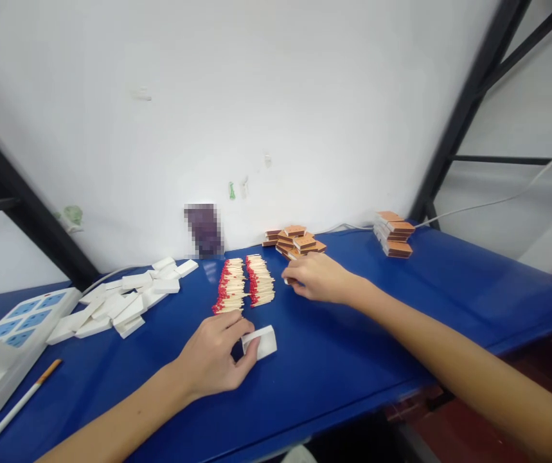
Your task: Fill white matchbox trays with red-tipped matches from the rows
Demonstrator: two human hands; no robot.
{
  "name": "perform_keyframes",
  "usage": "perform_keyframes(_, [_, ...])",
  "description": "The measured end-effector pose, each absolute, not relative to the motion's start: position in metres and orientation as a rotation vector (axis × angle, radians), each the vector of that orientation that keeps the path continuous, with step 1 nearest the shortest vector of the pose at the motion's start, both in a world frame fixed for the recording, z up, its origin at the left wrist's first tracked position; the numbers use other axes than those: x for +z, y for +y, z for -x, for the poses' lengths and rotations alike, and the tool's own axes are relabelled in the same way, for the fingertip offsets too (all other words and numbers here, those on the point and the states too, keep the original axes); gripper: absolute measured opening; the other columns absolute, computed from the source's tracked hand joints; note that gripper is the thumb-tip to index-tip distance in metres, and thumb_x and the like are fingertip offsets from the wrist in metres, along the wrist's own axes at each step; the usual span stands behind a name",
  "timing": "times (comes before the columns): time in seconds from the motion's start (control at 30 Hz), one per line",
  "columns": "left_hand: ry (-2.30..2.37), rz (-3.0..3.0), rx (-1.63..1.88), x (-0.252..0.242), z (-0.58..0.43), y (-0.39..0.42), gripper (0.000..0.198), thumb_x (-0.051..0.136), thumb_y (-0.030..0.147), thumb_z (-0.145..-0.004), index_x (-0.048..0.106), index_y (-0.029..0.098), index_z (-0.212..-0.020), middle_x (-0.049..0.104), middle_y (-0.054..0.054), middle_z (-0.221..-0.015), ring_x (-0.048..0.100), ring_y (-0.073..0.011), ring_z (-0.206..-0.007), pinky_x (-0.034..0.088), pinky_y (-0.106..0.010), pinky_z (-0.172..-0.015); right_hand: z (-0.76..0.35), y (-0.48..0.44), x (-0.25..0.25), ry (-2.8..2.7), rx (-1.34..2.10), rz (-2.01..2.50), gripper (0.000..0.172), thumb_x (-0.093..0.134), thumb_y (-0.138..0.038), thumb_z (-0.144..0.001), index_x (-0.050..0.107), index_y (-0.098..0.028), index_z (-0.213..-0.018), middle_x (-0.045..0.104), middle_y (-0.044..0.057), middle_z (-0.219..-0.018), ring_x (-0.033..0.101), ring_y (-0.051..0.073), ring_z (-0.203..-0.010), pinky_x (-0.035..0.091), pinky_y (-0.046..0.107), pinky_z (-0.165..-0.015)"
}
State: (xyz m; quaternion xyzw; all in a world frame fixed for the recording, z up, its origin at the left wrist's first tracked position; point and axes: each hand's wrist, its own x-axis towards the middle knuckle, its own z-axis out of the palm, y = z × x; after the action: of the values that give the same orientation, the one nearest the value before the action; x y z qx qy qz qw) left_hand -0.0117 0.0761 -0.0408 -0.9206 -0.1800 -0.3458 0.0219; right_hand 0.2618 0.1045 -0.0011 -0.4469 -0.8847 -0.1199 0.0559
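Note:
My left hand (222, 354) is closed around one end of a white matchbox tray (267, 344), its hollow side partly covered by my thumb and fingers. Just beyond it lie two rows of red-tipped matches (261, 280), side by side on the blue table (333, 366). My right hand (319, 278) is closed, fingertips pinched and pointing left towards the matches. A small white bit shows at those fingertips, too little to name. Right behind that hand sits a loose heap of orange-and-brown matchboxes (299, 240), partly hidden by it.
A heap of white trays (131, 297) lies at the left. Left of it are a white power strip (29, 321) and a white stick with an orange end (25, 402). Stacked matchboxes (394, 235) stand at the back right, near a cable (488, 204) and a black frame post (463, 103).

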Motion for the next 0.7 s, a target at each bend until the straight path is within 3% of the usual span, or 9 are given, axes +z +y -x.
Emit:
perform_keyframes(0.1, [-0.531,2.869,-1.085,-0.041,0.01,0.071,0.015,0.054,0.015,-0.091,0.062,0.015,-0.079,0.055,-0.002,-0.062,0.05,-0.0139,-0.052,0.04,-0.026,-0.049,-0.254,0.1,-0.006,-2.788,-0.337,1.449,0.017,0.058,-0.025,-0.085,0.071,-0.018,-0.094,0.073,0.008,-0.094,0.067,0.022,-0.081,0.039,0.03,-0.068])
perform_keyframes(0.23, [-0.529,2.874,-1.007,-0.046,0.009,0.07,0.013,0.056,0.023,-0.089,0.067,0.015,-0.087,0.06,-0.004,-0.068,0.056,-0.0174,-0.058,0.044,-0.029,-0.053,-0.25,0.095,-0.003,-2.735,-0.321,1.366,0.033,0.061,-0.045,-0.087,0.071,-0.016,-0.098,0.072,0.01,-0.096,0.066,0.025,-0.088,0.04,0.033,-0.076])
perform_keyframes(0.37, [-0.615,2.82,-0.985,-0.053,0.007,0.072,0.016,0.06,0.029,-0.09,0.069,0.016,-0.09,0.063,-0.006,-0.075,0.06,-0.0202,-0.067,0.048,-0.033,-0.064,-0.237,0.094,0.002,-2.653,-0.365,1.219,0.028,0.053,-0.036,-0.094,0.071,-0.015,-0.101,0.07,0.01,-0.097,0.062,0.022,-0.088,0.039,0.034,-0.081])
perform_keyframes(0.5, [-0.636,2.817,-1.073,-0.049,0.005,0.071,0.017,0.062,0.031,-0.087,0.069,0.016,-0.09,0.063,-0.006,-0.076,0.059,-0.0215,-0.071,0.044,-0.037,-0.069,-0.217,0.097,-0.005,-2.629,-0.305,1.2,0.022,0.052,-0.03,-0.095,0.069,-0.016,-0.098,0.068,0.008,-0.096,0.06,0.021,-0.088,0.038,0.033,-0.08])
perform_keyframes(0.7, [-0.656,2.714,-1.26,-0.036,0.031,0.104,0.022,0.047,0.019,-0.092,0.061,0.019,-0.074,0.057,0.001,-0.06,0.047,-0.015,-0.056,0.035,-0.037,-0.067,-0.189,0.1,-0.012,-2.551,-0.076,1.367,0.023,0.054,-0.03,-0.094,0.066,-0.02,-0.11,0.065,0.008,-0.106,0.062,0.019,-0.088,0.039,0.028,-0.069])
